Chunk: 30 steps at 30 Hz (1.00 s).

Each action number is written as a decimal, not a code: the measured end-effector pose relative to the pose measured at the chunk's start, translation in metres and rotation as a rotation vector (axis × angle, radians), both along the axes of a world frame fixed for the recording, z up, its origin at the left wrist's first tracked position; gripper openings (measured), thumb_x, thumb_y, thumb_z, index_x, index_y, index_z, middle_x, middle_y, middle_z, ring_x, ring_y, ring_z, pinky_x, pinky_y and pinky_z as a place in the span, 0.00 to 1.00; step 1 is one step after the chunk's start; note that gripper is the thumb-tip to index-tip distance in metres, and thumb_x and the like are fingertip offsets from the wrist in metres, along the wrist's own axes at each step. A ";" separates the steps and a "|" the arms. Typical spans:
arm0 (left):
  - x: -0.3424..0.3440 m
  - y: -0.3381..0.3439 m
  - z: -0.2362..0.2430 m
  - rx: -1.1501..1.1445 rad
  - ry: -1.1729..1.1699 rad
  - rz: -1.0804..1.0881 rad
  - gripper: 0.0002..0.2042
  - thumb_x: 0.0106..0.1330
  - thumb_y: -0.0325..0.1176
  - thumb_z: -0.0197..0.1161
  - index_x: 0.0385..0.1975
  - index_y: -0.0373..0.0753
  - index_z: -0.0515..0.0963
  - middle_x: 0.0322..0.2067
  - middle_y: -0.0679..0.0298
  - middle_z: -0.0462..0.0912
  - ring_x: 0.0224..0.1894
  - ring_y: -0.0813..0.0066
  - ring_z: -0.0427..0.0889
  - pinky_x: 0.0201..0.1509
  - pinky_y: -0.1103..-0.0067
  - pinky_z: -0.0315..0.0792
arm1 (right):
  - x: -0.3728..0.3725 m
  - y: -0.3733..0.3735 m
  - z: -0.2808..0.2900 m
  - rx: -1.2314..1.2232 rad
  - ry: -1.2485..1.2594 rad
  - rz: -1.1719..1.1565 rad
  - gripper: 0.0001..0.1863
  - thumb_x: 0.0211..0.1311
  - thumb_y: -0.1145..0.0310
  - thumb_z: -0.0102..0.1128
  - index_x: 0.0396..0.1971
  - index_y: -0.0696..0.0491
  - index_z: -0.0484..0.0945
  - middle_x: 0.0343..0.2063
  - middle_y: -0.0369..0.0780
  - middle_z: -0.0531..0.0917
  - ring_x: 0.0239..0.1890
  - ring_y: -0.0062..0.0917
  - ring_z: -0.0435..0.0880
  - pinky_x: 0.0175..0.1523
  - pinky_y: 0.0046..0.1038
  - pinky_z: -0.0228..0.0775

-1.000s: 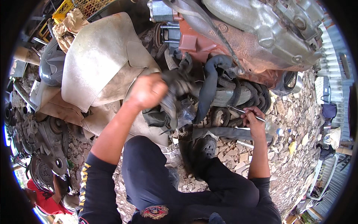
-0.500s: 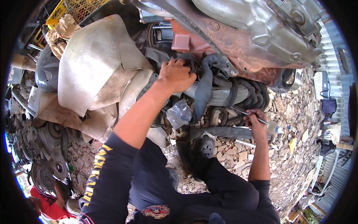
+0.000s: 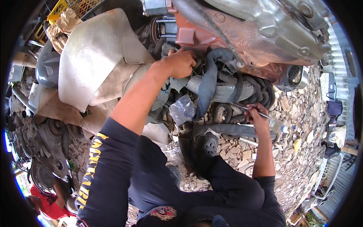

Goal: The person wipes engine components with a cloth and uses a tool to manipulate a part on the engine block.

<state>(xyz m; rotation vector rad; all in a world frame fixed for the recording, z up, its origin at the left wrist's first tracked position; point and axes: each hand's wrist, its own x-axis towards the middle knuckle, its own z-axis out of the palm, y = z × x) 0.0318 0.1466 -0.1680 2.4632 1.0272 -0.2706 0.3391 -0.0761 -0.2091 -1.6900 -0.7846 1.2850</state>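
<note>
Near the right middle of the frame, my right hand [image 3: 258, 114] is closed on a thin metal tool [image 3: 239, 106]; the tool is long and straight, and it slants from upper left to lower right; its tip points to the middle of the frame, close by the lower edge of a fat grey tube [image 3: 228, 94]; dark loops [image 3: 261, 92] sit just above this hand. My left hand [image 3: 180, 64] is up and to the left, well apart from the tool, so my right hand is the near one; my left fingers curl at a dark rag [image 3: 178, 84] in the upper middle, but I cannot tell if they pinch it, as the tips are hidden. Between my hands, a blue-grey cloth strip [image 3: 208, 89] lies across the tube and stands in the way; a clear plastic bag [image 3: 182, 109] is below my left hand; a big red-brown metal case [image 3: 236, 42] blocks the top; a pale bent sheet [image 3: 90, 56] fills the upper left; a bottle [image 3: 277, 126] lies just beside my right wrist.
</note>
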 end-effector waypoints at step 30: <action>0.016 -0.024 0.014 0.346 0.048 0.257 0.17 0.61 0.45 0.53 0.41 0.43 0.83 0.46 0.52 0.80 0.55 0.56 0.75 0.61 0.67 0.66 | 0.004 -0.005 -0.014 0.000 0.026 -0.055 0.07 0.65 0.69 0.55 0.37 0.57 0.78 0.23 0.38 0.82 0.17 0.14 0.74 0.21 0.16 0.61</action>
